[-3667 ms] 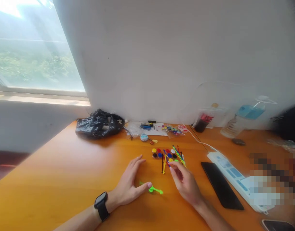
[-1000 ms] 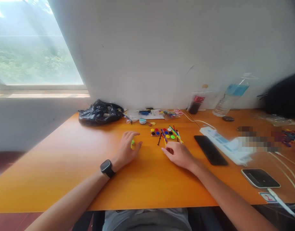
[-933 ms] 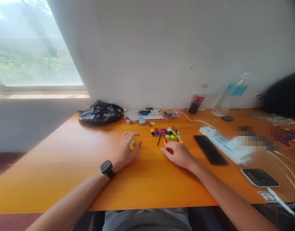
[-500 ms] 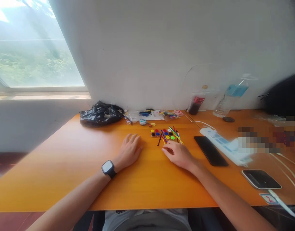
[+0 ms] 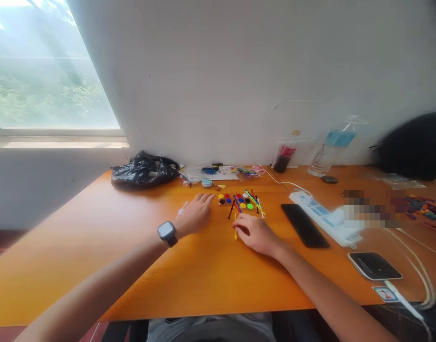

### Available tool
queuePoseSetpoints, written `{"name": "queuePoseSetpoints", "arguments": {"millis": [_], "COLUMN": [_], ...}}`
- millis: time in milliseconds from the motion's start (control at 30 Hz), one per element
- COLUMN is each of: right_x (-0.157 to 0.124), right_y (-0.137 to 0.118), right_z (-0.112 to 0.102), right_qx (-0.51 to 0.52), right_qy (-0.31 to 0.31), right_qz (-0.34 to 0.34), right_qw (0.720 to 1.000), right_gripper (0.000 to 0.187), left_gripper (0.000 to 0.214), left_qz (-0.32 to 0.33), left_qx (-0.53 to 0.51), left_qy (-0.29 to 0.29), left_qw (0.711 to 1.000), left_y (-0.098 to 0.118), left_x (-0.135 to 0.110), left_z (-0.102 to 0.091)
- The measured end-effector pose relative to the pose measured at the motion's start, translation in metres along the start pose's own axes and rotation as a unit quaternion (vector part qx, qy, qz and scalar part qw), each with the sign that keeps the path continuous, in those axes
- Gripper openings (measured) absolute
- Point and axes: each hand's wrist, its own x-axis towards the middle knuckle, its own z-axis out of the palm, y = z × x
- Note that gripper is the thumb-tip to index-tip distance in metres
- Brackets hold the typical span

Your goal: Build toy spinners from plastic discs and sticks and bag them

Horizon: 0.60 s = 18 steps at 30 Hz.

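My left hand [image 5: 196, 214] lies flat on the orange table [image 5: 97, 247], fingers stretched toward a cluster of small coloured discs [image 5: 235, 200]; a black watch sits on its wrist. A thin white stick piece [image 5: 181, 209] lies just left of that hand. Several coloured plastic sticks [image 5: 254, 198] rest at the right of the discs. My right hand [image 5: 256, 233] rests on the table with fingers curled, its fingertips on a yellow stick [image 5: 235, 232]. A black stick [image 5: 231, 210] lies between both hands.
A black plastic bag [image 5: 143, 170] and small clutter [image 5: 221, 172] line the wall. Right of my hands lie a black phone [image 5: 304, 225], a white power strip [image 5: 319, 214], a second phone [image 5: 374, 265] with cables, two bottles [image 5: 328, 149] and a black bag [image 5: 413, 145].
My left hand slid forward toward the discs; the green piece it held is out of sight and a white stick shows beside it. My right hand shifted slightly left onto a yellow stick.
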Motion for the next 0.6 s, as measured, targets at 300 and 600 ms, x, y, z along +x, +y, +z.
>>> {"name": "queuePoseSetpoints", "arguments": {"millis": [300,600], "right_x": [0.002,0.003], "right_y": [-0.002,-0.008], "right_z": [-0.001,-0.001], "right_qx": [0.067,0.050], "right_qy": [-0.018,0.004], "right_qz": [-0.035,-0.091], "right_qw": [0.997,0.995], "right_gripper": [0.021,0.022], "left_gripper": [0.046,0.013], "left_qz": [0.051,0.005], "left_qx": [-0.059,-0.014], "left_qy": [-0.016,0.031], "left_qw": [0.997,0.999], "left_y": [-0.016,-0.017], "left_x": [0.053,0.020], "left_z": [0.028,0.010]}}
